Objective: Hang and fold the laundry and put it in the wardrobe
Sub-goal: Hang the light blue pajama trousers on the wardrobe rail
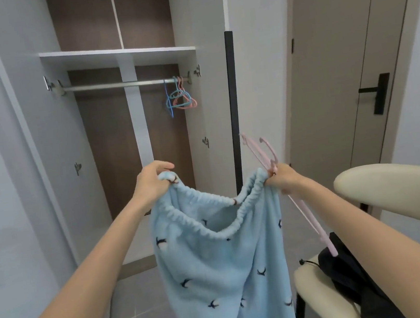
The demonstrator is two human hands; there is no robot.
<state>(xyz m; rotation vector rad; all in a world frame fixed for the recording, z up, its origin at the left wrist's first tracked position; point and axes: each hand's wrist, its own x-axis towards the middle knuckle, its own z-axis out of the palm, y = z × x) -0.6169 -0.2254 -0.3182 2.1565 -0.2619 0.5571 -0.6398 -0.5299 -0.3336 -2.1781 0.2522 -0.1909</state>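
A pair of light blue fleece trousers with small dark bird shapes (pixel 219 266) hangs in the near middle of the scene, held up by its gathered elastic waistband in front of the open white wardrobe (pixel 117 54). The left hand (pixel 152 183) has its fingers clamped on the left end of the waistband. The right hand (pixel 285 177) pinches the right end, and the same fingers hold a thin pale pink plastic hanger (pixel 310 222).

The waistband sags left to right between the hands, with the legs dropping straight down. The hanger slants steeply, hook up and far, lower end near the cream padded chair (pixel 397 180) on the right, so it lies almost across the waistband's line. It touches only the right hand, which looks best placed to feed it in. The metal rail (pixel 116 85) is far above, with blue and coral hangers (pixel 179 98) bunched at its right end.
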